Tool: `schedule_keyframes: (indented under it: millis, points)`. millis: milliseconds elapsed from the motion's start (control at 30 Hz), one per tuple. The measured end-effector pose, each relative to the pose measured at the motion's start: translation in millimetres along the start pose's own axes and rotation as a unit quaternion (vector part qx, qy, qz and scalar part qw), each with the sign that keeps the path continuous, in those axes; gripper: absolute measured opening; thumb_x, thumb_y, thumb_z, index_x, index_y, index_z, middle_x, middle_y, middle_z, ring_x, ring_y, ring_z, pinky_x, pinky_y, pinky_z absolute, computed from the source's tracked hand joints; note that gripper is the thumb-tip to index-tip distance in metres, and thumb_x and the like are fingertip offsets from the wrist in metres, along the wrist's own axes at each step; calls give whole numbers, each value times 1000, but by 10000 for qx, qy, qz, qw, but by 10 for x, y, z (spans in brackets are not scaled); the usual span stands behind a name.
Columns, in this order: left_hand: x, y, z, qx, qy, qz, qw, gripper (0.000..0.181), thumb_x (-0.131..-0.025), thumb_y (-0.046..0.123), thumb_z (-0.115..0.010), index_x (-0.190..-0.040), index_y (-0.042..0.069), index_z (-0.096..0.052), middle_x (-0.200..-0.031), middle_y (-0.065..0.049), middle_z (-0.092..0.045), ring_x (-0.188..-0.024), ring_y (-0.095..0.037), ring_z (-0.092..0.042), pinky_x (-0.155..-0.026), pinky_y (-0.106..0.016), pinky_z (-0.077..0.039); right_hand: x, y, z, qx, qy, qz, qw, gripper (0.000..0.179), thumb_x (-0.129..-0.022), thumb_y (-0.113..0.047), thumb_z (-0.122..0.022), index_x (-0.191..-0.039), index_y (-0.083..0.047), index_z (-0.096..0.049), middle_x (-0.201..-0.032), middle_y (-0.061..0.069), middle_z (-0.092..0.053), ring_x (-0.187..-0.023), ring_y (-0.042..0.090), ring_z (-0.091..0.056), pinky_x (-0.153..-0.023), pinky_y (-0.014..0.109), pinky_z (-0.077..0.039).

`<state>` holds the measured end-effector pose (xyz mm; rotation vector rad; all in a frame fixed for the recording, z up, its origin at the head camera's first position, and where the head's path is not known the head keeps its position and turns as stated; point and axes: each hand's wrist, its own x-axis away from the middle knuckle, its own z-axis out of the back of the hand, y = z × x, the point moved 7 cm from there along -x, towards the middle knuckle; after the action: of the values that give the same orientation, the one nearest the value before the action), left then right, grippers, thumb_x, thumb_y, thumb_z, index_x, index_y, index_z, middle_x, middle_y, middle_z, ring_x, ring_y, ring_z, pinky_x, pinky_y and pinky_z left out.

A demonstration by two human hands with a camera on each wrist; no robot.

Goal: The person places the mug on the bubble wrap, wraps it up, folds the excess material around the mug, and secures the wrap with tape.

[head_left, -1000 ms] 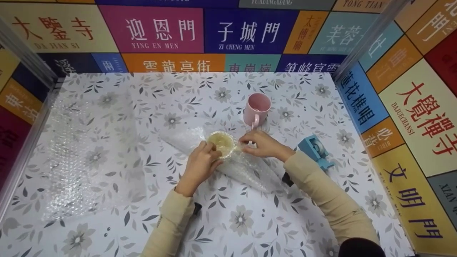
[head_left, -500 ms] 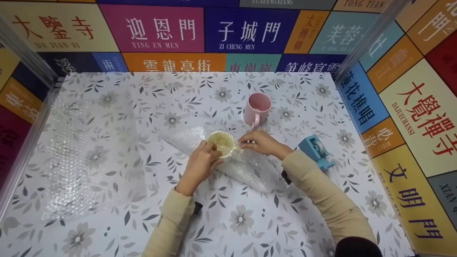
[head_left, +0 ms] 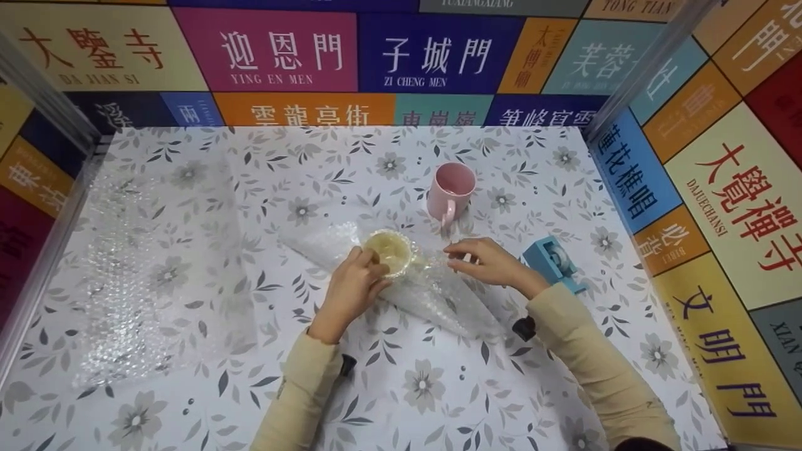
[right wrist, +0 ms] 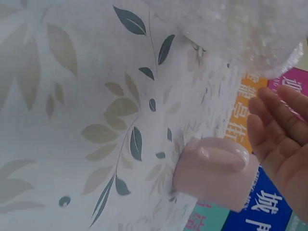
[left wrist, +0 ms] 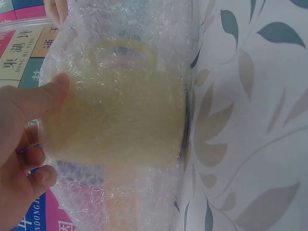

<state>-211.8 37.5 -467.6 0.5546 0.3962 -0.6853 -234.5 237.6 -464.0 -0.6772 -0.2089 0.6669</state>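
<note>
A pale yellow mug [head_left: 393,249] stands upright inside bubble wrap [head_left: 432,304] that spreads out to both sides in the head view. My left hand [head_left: 352,288] pinches the near-left part of its rim, fingers inside and thumb outside. In the left wrist view the mug's handle [left wrist: 126,45] shows through the film on the side away from that hand. My right hand [head_left: 487,262] hovers just right of the wrap, its fingers loosely extended and holding nothing. Beyond it a pink mug [head_left: 452,188] stands upright, handle toward me.
A blue tape dispenser [head_left: 544,260] sits right of my right hand, close to the sleeve. Another bubble wrap sheet [head_left: 122,294] lies flat on the left of the flower-patterned table [head_left: 263,401]. Printed panels [head_left: 282,53] border the back and sides.
My right hand has let go of the wrap by the yellow mug's right side and drawn back to the right. The left hand and both mugs have stayed put.
</note>
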Motion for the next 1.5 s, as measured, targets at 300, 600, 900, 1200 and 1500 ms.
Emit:
schedule_keyframes:
  millis: [300, 600, 900, 1200, 1500]
  points:
    - [12, -6, 22, -24, 85, 55, 9999, 17, -73, 22, -73, -80, 8, -69, -85, -5, -54, -76, -21, -45, -65, -29, -44, 693, 148, -147, 71, -1308, -941, 9869, 65, -84, -37, -63, -126, 8, -46, -94, 11, -65, -83, 22, -62, -71, 37, -49]
    - [10, -13, 12, 69, -21, 140, 9999, 18, -74, 23, -72, -82, 8, -69, -86, -5, -55, -78, -21, -46, -66, -29, -45, 954, 79, -329, 2, -868, -869, 9924, 39, -81, -34, -66, -61, -9, -44, -52, -10, -32, -45, 1, -27, -44, 18, -27]
    - [7, -2, -4, 18, -90, 145, 9999, 17, -73, 22, -73, -83, 8, -69, -85, -5, -54, -77, -21, -44, -66, -30, -43, 967, 38, -282, -644, -446, -919, 9927, 19, -88, -13, -57, -70, -7, -63, -63, 6, -63, -48, 8, -53, -44, 22, -42]
    - [-12, 23, 3, -110, -118, 132, 9998, 15, -72, 21, -73, -79, 8, -68, -84, -5, -54, -76, -22, -45, -66, -31, -43, 844, 7, -191, -1964, -49, -1423, 9701, 24, -88, 3, -46, -67, 7, -58, -59, 18, -61, -51, 19, -59, -49, 27, -48]
    - [-28, 29, 0, -164, -102, 108, 9998, 14, -71, 19, -73, -75, 8, -66, -83, -6, -52, -76, -23, -45, -66, -31, -44, 644, -124, -129, -3545, 250, -1246, 9264, 28, -89, 0, -43, -71, 20, -50, -57, -2, -61, -49, 8, -57, -49, 24, -49]
